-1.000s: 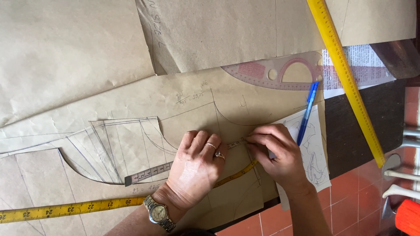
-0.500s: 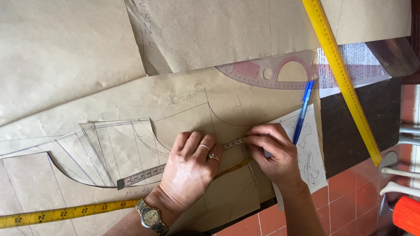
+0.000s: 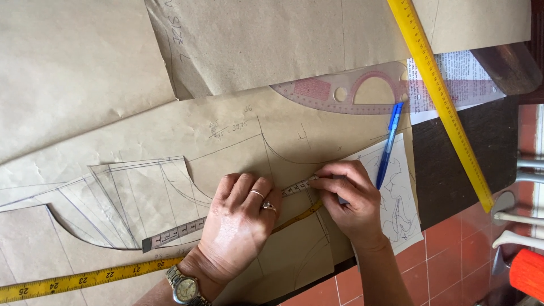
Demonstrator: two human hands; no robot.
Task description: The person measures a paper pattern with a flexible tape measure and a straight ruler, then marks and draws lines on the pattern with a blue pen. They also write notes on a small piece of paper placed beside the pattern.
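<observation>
My left hand [image 3: 238, 226], with rings and a wristwatch, presses flat on a yellow-and-white measuring tape [image 3: 175, 231] that lies across brown pattern paper [image 3: 226, 141] marked with pencil lines. My right hand [image 3: 348, 195] pinches the tape's white side just right of the left hand and holds it on edge against a drawn curve. The tape's yellow length [image 3: 73, 280] trails off to the lower left. A blue pen [image 3: 389, 144] lies just beyond my right hand, on a white sheet with sketches [image 3: 399, 209].
A long yellow ruler [image 3: 439, 96] runs diagonally at the upper right. A clear pink curve ruler [image 3: 351, 90] lies above the pen. More brown paper sheets [image 3: 73, 68] cover the table. Red floor tiles [image 3: 453, 260] and white metal legs [image 3: 521, 218] show at the lower right.
The view has shifted slightly. Both hands have slid a little along the tape over the drawn curve and keep pressing it to the paper.
</observation>
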